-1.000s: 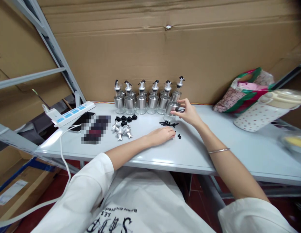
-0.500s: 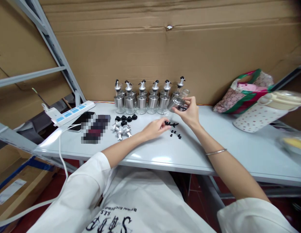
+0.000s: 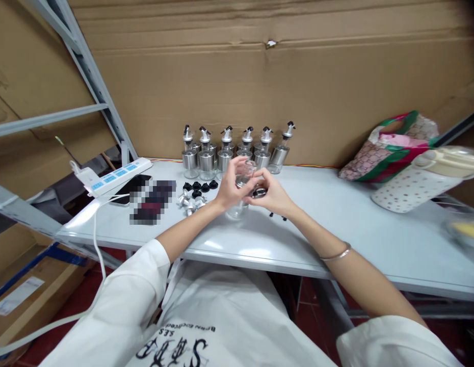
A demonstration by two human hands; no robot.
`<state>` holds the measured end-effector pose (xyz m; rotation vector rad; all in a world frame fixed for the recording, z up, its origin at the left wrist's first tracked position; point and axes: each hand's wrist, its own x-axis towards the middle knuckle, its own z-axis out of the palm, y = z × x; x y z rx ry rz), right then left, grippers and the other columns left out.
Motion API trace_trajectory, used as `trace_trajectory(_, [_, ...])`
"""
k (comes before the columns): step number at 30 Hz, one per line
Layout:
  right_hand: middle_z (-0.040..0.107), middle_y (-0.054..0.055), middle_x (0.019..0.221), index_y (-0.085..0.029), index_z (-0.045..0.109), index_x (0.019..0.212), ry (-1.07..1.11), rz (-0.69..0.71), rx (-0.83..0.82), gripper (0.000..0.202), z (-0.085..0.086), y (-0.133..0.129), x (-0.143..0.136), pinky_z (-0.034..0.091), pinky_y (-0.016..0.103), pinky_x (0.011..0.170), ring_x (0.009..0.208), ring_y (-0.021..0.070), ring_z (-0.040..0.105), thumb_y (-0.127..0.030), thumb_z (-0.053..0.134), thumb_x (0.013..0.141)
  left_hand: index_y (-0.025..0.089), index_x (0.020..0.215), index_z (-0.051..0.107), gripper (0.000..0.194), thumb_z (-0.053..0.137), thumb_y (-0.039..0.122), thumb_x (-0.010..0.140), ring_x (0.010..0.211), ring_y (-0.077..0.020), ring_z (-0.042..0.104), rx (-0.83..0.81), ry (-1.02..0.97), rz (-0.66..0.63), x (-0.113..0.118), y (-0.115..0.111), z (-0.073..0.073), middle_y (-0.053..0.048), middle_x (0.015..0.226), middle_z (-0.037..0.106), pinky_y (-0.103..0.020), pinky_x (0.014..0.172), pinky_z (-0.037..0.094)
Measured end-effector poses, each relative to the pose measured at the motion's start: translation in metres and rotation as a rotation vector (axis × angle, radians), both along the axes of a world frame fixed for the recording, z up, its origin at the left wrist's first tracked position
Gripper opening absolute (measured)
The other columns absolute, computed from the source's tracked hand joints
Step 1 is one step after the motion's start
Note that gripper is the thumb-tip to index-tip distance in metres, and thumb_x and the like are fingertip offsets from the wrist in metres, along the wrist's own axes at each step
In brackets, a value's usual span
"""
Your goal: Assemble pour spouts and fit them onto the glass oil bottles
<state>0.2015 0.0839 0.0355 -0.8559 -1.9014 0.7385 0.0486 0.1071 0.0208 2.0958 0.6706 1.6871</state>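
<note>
My left hand (image 3: 230, 187) is closed round the upper part of a clear glass bottle (image 3: 237, 211), held in front of me above the table. Close against it, my right hand (image 3: 273, 196) pinches a shiny metal piece with a dark round opening (image 3: 259, 192); fingers partly hide it. Behind stand rows of glass bottles with steel sleeves (image 3: 206, 161) and pourer tops (image 3: 227, 134). Black stoppers (image 3: 205, 187) and silver pourer parts (image 3: 189, 205) lie left of my hands. Small black caps (image 3: 284, 219) show beside my right wrist.
A power strip (image 3: 120, 176), a phone (image 3: 132, 188) and a pixelated dark item (image 3: 153, 203) lie at the left, with a white cable (image 3: 97, 244). At the right are a patterned bag (image 3: 390, 148) and a spotted white jug (image 3: 401, 186). Cardboard (image 3: 221, 76) backs the table.
My right hand has come left and down, bringing the glass bottle in front of me. My left hand has left the small black parts and taken hold of the bottle.
</note>
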Motion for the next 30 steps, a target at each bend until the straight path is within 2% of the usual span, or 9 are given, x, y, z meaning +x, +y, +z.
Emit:
trace_trajectory(4, [0.063,0.001,0.091,-0.023,0.044,0.085,-0.077,0.115,-0.053,0.054,0.007,-0.003,0.005,0.053,0.033,0.072,0.080,0.0190,0.063,-0.041,0.084,0.054,0.021,0.119,0.041,0.037,0.052,0.038,0.088,0.080,-0.0127,0.061,0.084,0.027,0.018,0.003,-0.011,0.001,-0.004,0.098,0.058,-0.029,0.077,0.051])
trace_trajectory(7, [0.061,0.001,0.091,-0.023,0.045,0.088,-0.096,0.122,-0.130,0.056,0.014,-0.002,0.012,0.052,0.028,0.058,0.070,0.0147,0.059,-0.043,0.084,0.053,0.021,0.116,0.041,0.032,0.052,0.032,0.088,0.074,-0.0104,0.061,0.101,0.011,0.008,0.004,-0.013,0.000,-0.002,0.094,0.057,-0.026,0.071,0.050])
trace_trajectory(10, [0.053,-0.003,0.089,-0.025,0.037,0.088,0.039,0.101,-0.210,0.052,0.016,0.003,0.017,0.042,0.021,0.041,0.054,0.0067,0.048,-0.043,0.079,0.062,0.022,0.118,0.039,0.034,0.053,0.033,0.088,0.071,-0.0095,0.061,0.086,0.003,-0.047,0.003,-0.011,-0.002,0.000,0.091,0.056,-0.024,0.068,0.049])
trace_trajectory(12, [0.047,-0.005,0.089,-0.026,0.032,0.086,0.217,0.105,-0.206,0.046,0.013,0.008,0.018,0.042,0.020,0.042,0.053,0.0052,0.045,-0.043,0.072,0.070,0.022,0.119,0.037,0.035,0.052,0.033,0.089,0.072,-0.0099,0.061,0.066,-0.008,-0.090,0.002,-0.010,-0.003,0.000,0.089,0.056,-0.025,0.068,0.049])
trace_trajectory(16, [0.047,-0.005,0.089,-0.028,0.030,0.089,0.367,0.108,-0.047,0.041,0.006,0.017,0.017,0.053,0.027,0.059,0.065,0.0092,0.055,-0.038,0.068,0.075,0.022,0.123,0.034,0.036,0.049,0.034,0.092,0.071,-0.0107,0.061,0.046,-0.002,-0.159,0.001,-0.010,-0.003,0.001,0.084,0.058,-0.027,0.069,0.050])
trace_trajectory(19, [0.052,0.000,0.101,-0.032,0.034,0.105,0.333,-0.018,0.167,0.033,0.007,0.015,0.010,0.057,0.034,0.074,0.083,0.0146,0.064,-0.039,0.059,0.086,0.022,0.124,0.033,0.037,0.049,0.035,0.092,0.070,-0.0111,0.063,0.049,-0.016,-0.172,0.001,-0.011,-0.002,0.001,0.082,0.060,-0.027,0.069,0.051])
trace_trajectory(22, [0.056,0.005,0.112,-0.034,0.036,0.118,0.323,-0.127,0.370,0.028,0.011,0.007,0.001,0.056,0.036,0.084,0.097,0.0182,0.067,-0.039,0.048,0.093,0.023,0.126,0.032,0.040,0.049,0.036,0.092,0.070,-0.0112,0.064,0.046,-0.033,-0.161,0.002,-0.011,-0.003,0.001,0.081,0.061,-0.026,0.067,0.051])
trace_trajectory(26, [0.063,0.002,0.106,-0.031,0.046,0.100,0.334,-0.184,0.495,0.010,0.014,-0.001,-0.008,0.056,0.034,0.082,0.100,0.0182,0.067,-0.037,0.050,0.094,0.024,0.131,0.029,0.046,0.048,0.040,0.093,0.070,-0.0112,0.064,0.039,-0.044,-0.170,0.005,-0.010,-0.006,0.001,0.082,0.061,-0.026,0.067,0.052])
trace_trajectory(30, [0.067,0.001,0.097,-0.029,0.041,0.092,0.361,-0.192,0.485,0.017,0.012,-0.003,-0.013,0.056,0.033,0.077,0.097,0.0174,0.068,-0.041,0.052,0.092,0.024,0.132,0.027,0.048,0.049,0.039,0.093,0.071,-0.0106,0.062,0.075,-0.056,-0.175,0.008,-0.010,-0.009,0.001,0.084,0.059,-0.026,0.069,0.053])
